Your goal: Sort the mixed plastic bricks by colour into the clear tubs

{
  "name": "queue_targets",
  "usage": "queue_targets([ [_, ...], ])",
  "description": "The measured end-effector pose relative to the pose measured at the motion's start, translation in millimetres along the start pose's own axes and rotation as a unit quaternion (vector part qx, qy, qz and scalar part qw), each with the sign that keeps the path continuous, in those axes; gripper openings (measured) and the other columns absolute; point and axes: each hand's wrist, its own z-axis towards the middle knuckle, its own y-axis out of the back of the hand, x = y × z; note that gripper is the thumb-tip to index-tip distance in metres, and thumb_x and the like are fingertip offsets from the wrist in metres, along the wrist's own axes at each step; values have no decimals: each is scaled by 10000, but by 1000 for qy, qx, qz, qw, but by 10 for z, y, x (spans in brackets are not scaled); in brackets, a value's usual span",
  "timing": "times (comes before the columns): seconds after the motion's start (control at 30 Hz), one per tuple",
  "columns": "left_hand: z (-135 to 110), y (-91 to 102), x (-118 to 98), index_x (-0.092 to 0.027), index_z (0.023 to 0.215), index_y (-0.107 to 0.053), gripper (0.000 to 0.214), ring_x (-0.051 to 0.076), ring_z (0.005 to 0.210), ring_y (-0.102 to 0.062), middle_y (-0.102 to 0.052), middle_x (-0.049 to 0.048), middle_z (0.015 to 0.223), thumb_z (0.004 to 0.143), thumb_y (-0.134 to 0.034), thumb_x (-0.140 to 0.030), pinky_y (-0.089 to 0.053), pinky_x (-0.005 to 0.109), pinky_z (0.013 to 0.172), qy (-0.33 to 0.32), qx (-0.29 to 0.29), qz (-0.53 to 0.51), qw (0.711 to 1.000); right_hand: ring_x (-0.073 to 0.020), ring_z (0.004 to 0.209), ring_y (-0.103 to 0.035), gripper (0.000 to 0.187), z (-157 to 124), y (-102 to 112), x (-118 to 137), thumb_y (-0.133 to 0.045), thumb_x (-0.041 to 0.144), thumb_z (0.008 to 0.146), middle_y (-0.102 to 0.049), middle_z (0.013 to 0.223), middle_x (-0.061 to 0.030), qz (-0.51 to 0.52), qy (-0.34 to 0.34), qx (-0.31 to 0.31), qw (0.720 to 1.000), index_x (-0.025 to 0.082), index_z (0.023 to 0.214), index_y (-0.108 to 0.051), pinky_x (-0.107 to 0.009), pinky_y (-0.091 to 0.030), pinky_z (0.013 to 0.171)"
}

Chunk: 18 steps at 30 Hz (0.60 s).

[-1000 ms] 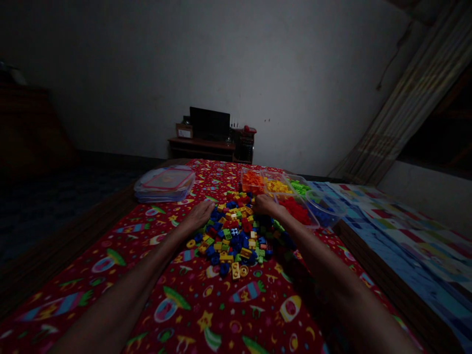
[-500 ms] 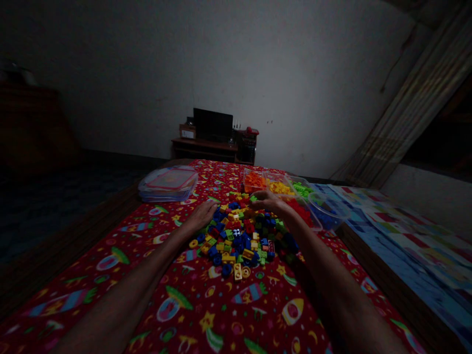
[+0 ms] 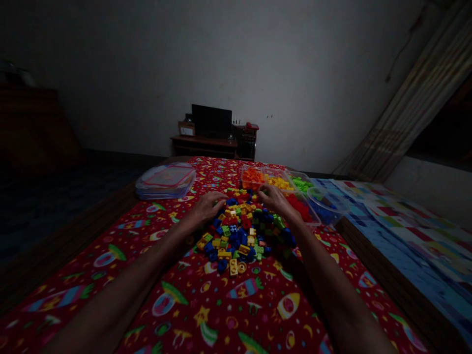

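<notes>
A loose pile of toy building blocks (image 3: 239,238) in blue, yellow, green and red lies on the red patterned cloth. My left hand (image 3: 208,206) rests at the pile's far left edge, fingers stretched toward the blocks and holding nothing I can see. At the far right side of the pile, my right hand (image 3: 275,197) has its fingers curled together around a small block, which looks green but is mostly covered. Just past that hand stand clear containers of sorted blocks: orange (image 3: 252,176), yellow (image 3: 279,183), green (image 3: 301,184), red (image 3: 299,207) and blue (image 3: 326,211).
Stacked clear lids (image 3: 167,181) lie on the cloth (image 3: 239,307) at the left. Wooden edging (image 3: 383,265) runs along the right, beside a blue, checkered bedspread (image 3: 416,231). A monitor (image 3: 211,121) stands on a low desk against the far wall.
My left hand has shifted slightly right and farther in over the pile's edge. My right hand's fingers have drawn together, moving a little right. The view has tilted slightly.
</notes>
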Motion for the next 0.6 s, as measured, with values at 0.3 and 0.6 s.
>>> queue_targets([
  [0.3,27,-85,-323,-189,946,-695,275,219,1057,-579,-674,91,1041,855,-483,-338,-456,362,947,-127,62,-50,989,-137,712,-599,233,-85,300,-164,-517,96,735,-698,785,-42,-57,18,85,995,142,827,-726,-197,-401,622],
  [0.6,-142,-280,-815,-188,1095,-622,276,226,1157,-503,-606,95,1183,871,-532,-322,-396,383,1014,-250,122,28,960,-107,603,-545,218,-153,224,19,-553,207,781,-683,718,-64,-155,59,173,971,105,834,-739,-197,-310,508],
])
